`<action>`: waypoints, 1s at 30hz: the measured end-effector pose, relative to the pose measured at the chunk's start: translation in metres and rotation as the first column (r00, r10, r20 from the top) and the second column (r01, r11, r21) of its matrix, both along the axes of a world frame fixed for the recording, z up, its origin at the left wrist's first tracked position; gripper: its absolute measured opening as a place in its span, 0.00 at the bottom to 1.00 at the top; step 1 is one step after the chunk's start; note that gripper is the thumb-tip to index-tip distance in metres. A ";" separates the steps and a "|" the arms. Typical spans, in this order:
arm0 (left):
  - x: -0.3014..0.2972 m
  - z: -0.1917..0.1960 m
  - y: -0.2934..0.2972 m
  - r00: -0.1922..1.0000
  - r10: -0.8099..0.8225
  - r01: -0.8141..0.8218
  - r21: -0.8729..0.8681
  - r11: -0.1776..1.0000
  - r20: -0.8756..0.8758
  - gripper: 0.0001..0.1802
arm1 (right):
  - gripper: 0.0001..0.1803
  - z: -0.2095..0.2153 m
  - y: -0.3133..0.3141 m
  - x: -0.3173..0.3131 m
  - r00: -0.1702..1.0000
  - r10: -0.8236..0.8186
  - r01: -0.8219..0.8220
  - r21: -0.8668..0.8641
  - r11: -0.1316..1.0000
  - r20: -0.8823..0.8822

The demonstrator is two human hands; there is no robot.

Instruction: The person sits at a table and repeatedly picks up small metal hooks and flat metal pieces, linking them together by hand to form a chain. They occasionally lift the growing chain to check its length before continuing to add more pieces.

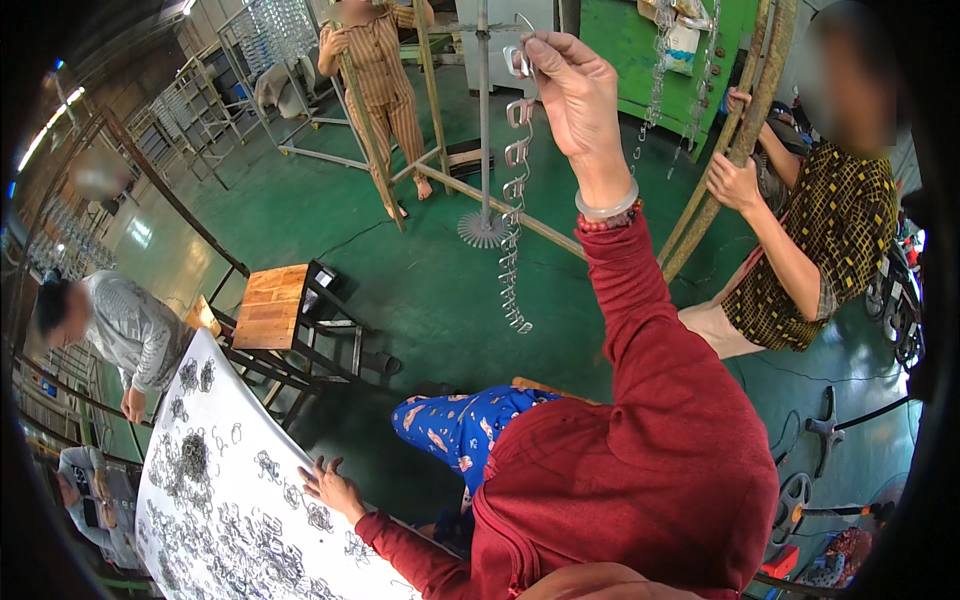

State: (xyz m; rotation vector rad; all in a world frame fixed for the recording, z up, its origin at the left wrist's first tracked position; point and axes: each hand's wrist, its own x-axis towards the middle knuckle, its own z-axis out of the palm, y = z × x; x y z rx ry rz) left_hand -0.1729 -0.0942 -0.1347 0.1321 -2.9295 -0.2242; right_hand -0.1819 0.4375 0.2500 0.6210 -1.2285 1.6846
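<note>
From the head camera, the right hand (572, 88) is raised high, fingers pinched narrow around the top of a hanging string of small metal clips (514, 200), which dangles down in front of a vertical steel pole (484, 110) with a round ribbed base. The left hand (330, 487) lies low, fingers spread wide and flat on the edge of a white sheet (190, 540) strewn with loose metal clips (245, 540); it holds nothing.

Risks, as a judgement: the string hangs free and long, so a swing could snag it on the pole or tangle its links, and a slack pinch would drop it to the green floor (420, 290). The left hand pressing on the sheet's edge could drag it and scatter the loose pieces.

No package, label or sign is clearly readable. A pale bag-like object hangs against the green machine panel (620, 40) at the top; its markings are too small to tell. A wooden-topped stool (272, 305) stands beside the sheet, and a seated person in a yellow-and-black patterned top (830, 240) grips a wooden frame on the right.
</note>
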 end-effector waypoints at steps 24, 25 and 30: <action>-0.008 0.013 0.029 1.000 0.016 -0.016 -0.025 1.000 0.011 0.22 | 0.07 0.041 0.092 -0.085 0.976 -0.218 0.213 -0.161 0.964 -0.011; -0.008 0.012 0.029 1.000 0.020 -0.020 -0.020 1.000 -0.002 0.22 | 0.08 0.041 0.092 -0.086 0.976 -0.217 0.211 -0.161 0.964 -0.022; -0.007 0.014 0.030 1.000 0.024 -0.024 -0.010 1.000 0.012 0.21 | 0.08 0.043 0.098 -0.088 0.973 -0.229 0.229 -0.124 0.966 0.015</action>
